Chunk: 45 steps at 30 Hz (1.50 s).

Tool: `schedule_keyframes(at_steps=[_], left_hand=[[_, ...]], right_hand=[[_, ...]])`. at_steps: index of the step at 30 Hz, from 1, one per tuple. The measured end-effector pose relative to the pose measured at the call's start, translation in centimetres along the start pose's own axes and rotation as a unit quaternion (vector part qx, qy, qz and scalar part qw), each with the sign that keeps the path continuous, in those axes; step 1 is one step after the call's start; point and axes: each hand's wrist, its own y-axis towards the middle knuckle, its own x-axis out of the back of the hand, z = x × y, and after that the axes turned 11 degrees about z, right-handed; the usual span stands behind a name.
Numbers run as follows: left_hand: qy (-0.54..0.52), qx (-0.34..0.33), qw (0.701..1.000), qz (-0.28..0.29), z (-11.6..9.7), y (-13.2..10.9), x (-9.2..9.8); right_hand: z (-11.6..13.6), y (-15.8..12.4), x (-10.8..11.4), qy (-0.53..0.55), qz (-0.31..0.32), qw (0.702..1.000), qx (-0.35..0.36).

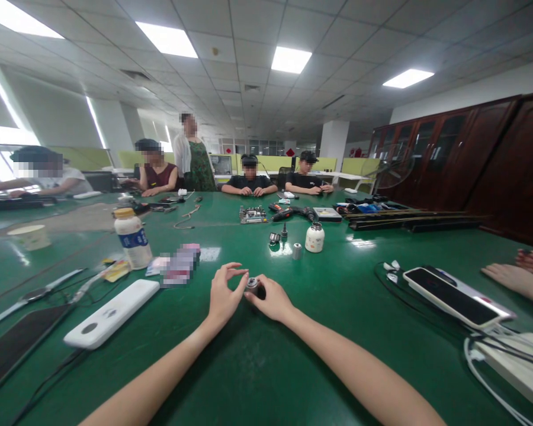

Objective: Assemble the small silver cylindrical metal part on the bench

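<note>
A short silver-grey metal cylinder (pixel 251 285) sits between two bare hands above or on the glossy green tabletop (pixel 266 373); whether its base touches the surface is hidden. Its long axis runs roughly upright, with the round, dark-centred end facing up.

The right hand (pixel 273 299) is the nearer: its thumb and fingers close around the cylinder from the right, the thumb across the near side. The left hand (pixel 224 293) comes from the other side, its fingers curved and the thumb and forefinger tips close together at the upper left of the rim. The cylinder lies just to the right of those tips; I cannot tell whether they touch it or pinch something small.

Beyond the right hand, well apart from it, stand a second plain silver cylinder (pixel 297 251) and, just beside that, a rounded white bottle with a face-like print (pixel 314 238).
</note>
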Motion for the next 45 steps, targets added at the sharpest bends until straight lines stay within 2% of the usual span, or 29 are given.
schedule_keyframes(at_steps=[3, 6, 11, 14, 16, 18, 20, 21, 27, 31, 36, 42, 45], left_hand=[[-0.006, -0.014, 0.999, 0.048, 0.0, -0.2, -0.3], [0.003, -0.023, 0.998, 0.058, -0.2, -0.4, -0.7], [0.032, -0.028, 0.999, -0.008, -0.3, 0.0, -0.4], [0.061, 0.001, 0.997, -0.038, 0.4, 0.3, 0.0], [0.09, 0.037, 0.995, -0.011, 1.3, 0.3, 0.3], [0.109, 0.07, 0.99, 0.055, 2.3, 0.3, 0.4], [0.108, 0.074, 0.986, 0.1, 2.8, 0.2, 0.4], [0.098, 0.068, 0.987, 0.104, 2.9, 0.1, 0.3], [0.001, -0.005, 1.0, -0.01, 1.1, -0.1, -0.4], [-0.016, -0.035, 0.999, 0.012, -0.1, -0.5, -0.8], [0.009, -0.023, 0.999, 0.026, -0.6, -0.6, -0.8], [0.024, -0.006, 0.997, -0.072, -0.2, -0.6, -0.6], [0.028, -0.021, 0.998, -0.043, -0.3, -0.6, -0.6]], right_hand=[[-0.2, 0.1, -0.1, -0.018, 0.001, 1.0, -0.006], [-0.3, 0.1, -0.2, -0.024, 0.004, 1.0, -0.006], [0.0, 0.0, 0.0, -0.005, 0.003, 1.0, -0.006], [0.1, -0.1, 0.0, -0.004, 0.002, 1.0, -0.008], [0.1, -0.1, 0.0, -0.007, -0.001, 1.0, -0.01], [0.1, -0.1, 0.0, -0.007, -0.002, 1.0, -0.01], [0.1, -0.1, -0.1, -0.008, 0.0, 1.0, -0.01], [0.0, -0.1, -0.1, -0.009, 0.001, 1.0, -0.01], [0.1, -0.1, 0.0, -0.01, 0.001, 1.0, -0.005], [0.0, 0.0, 0.0, -0.012, 0.004, 1.0, -0.002], [-0.2, -0.1, -0.1, -0.019, 0.006, 1.0, 0.003], [-0.1, -0.1, 0.0, -0.008, 0.011, 1.0, -0.004], [-0.2, 0.0, 0.0, -0.008, 0.01, 1.0, 0.0]])
